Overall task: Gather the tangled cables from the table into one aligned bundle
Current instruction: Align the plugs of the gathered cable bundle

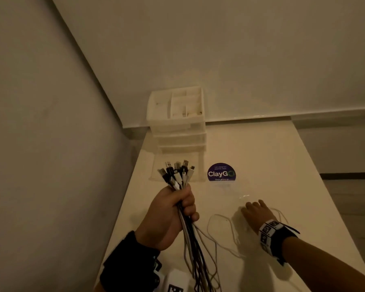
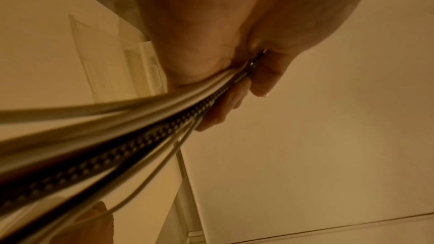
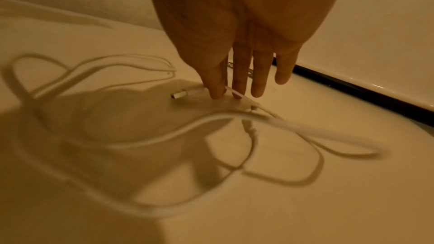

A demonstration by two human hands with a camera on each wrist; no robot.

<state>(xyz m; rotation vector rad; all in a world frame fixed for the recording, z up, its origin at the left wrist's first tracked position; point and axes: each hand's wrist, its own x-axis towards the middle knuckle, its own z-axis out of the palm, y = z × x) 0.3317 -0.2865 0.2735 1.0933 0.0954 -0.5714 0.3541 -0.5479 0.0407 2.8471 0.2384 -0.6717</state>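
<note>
My left hand (image 1: 178, 204) grips a bundle of black and white cables (image 1: 190, 234) upright above the table, their plugs (image 1: 177, 173) fanned out above the fist. In the left wrist view the fingers (image 2: 234, 99) curl round the cable strands (image 2: 131, 147), which hang down toward the table. My right hand (image 1: 254, 211) reaches flat over the white table (image 1: 272, 157), fingers straight. In the right wrist view its fingertips (image 3: 217, 93) touch a loose white cable (image 3: 164, 136) just behind its plug (image 3: 185, 93). That cable lies in loops on the table.
A white drawer organiser (image 1: 177, 119) stands at the table's far left, against the wall. A round purple ClayGo sticker (image 1: 221, 172) lies in front of it. The table's left edge runs close to the side wall; its right edge drops to the floor.
</note>
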